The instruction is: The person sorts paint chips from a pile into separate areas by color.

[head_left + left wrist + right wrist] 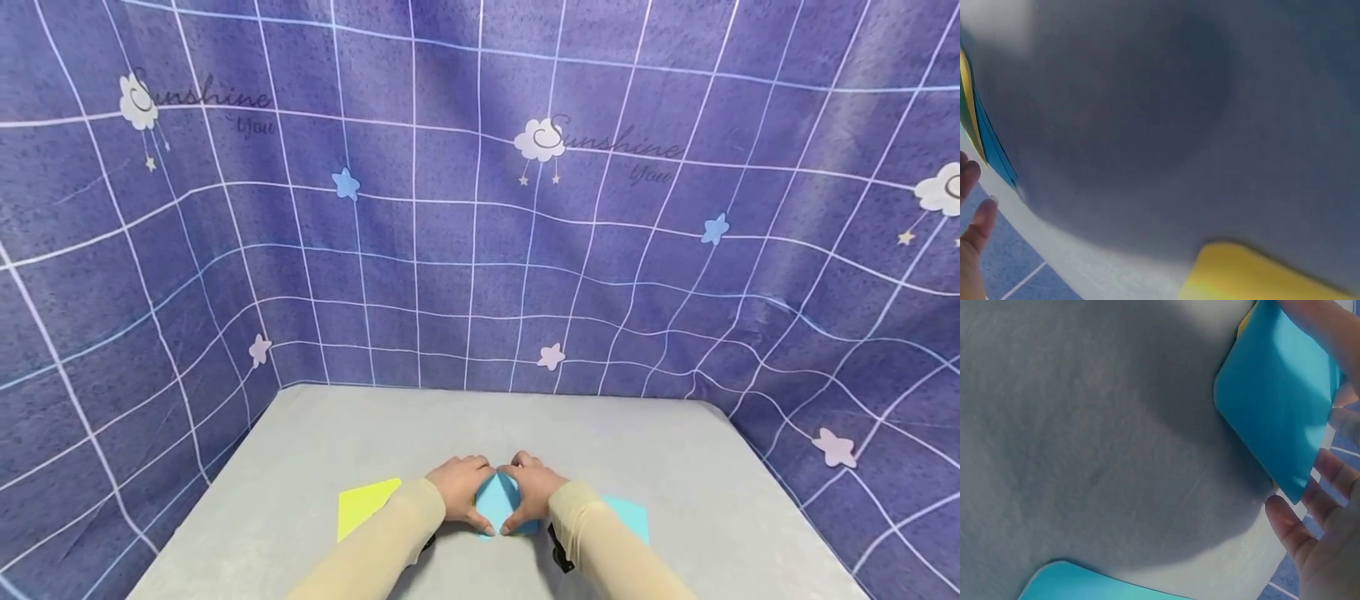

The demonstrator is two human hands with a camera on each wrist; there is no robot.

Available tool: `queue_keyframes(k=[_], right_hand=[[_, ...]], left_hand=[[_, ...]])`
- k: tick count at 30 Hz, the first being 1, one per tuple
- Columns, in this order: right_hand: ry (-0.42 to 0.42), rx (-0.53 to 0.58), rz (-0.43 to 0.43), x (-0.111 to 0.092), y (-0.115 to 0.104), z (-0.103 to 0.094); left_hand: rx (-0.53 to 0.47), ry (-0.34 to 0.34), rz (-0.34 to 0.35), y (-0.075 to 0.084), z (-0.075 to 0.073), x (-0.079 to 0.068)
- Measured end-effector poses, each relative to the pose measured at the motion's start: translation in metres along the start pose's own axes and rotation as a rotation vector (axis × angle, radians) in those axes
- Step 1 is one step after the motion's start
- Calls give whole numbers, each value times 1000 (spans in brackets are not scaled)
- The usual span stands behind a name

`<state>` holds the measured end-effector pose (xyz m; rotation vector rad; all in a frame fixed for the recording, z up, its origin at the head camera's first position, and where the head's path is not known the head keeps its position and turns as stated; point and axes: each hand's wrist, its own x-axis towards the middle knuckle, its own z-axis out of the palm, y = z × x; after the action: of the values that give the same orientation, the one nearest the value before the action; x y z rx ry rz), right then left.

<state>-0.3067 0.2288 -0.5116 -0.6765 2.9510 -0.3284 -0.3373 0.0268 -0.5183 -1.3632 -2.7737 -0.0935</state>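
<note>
A thin light-blue sheet (495, 500) lies between both hands near the front of the table, yellow edges peeking from behind it in the right wrist view. My left hand (459, 487) holds its left side, thumb at the near edge and fingers at the far edge. On the opposite side my right hand (536, 485) grips it in a mirrored way, the two thumb tips close together. The left wrist view catches the layered blue and yellow edges (994, 147) side-on. From the right wrist, the blue sheet (1275, 400) looks tilted, with the thumb across its face.
Left of the hands a yellow sheet (363, 504) lies flat, partly under the left sleeve. Another light-blue sheet (628, 517) is on the right, partly covered by the right sleeve. A purple gridded curtain (450, 225) stands around the grey table (360, 425).
</note>
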Motion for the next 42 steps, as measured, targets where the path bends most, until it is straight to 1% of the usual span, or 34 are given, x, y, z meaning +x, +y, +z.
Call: queue_keyframes(k=[3,7,9,15,19,23,27,29,32,36,39,42], right_hand=[[-53,-51,5,0,-4,1],[-105,-103,13,-2,-11,-1],[-111,-109,23,-3,-13,-3],[-110,-99,44,-6,-16,-9],[-121,-106,52,-6,-18,-12],[-169,-130,84,-8,-23,-17],[-230,-162,130,-8,-27,-19],[-245,-173,139,-9,-28,-19],[-237,-166,124,-9,-27,-19],[-172,-145,52,-9,-23,-20],[-125,-128,18,-10,-19,-22],[-112,-103,18,-10,-15,-24]], left_hand=[[23,-5,7,1,-1,-2],[18,-41,7,3,-1,-4],[12,-51,5,3,-2,-5],[10,-37,-18,0,-1,-5],[3,-46,-26,-1,0,-5],[6,-56,-25,-1,1,-6],[32,-62,-17,-1,2,-7],[41,-67,-14,-1,2,-7],[19,-77,-23,1,0,-10],[-55,-84,-74,2,-2,-12],[-85,-72,-109,0,0,-11],[-95,-46,-115,-4,3,-8]])
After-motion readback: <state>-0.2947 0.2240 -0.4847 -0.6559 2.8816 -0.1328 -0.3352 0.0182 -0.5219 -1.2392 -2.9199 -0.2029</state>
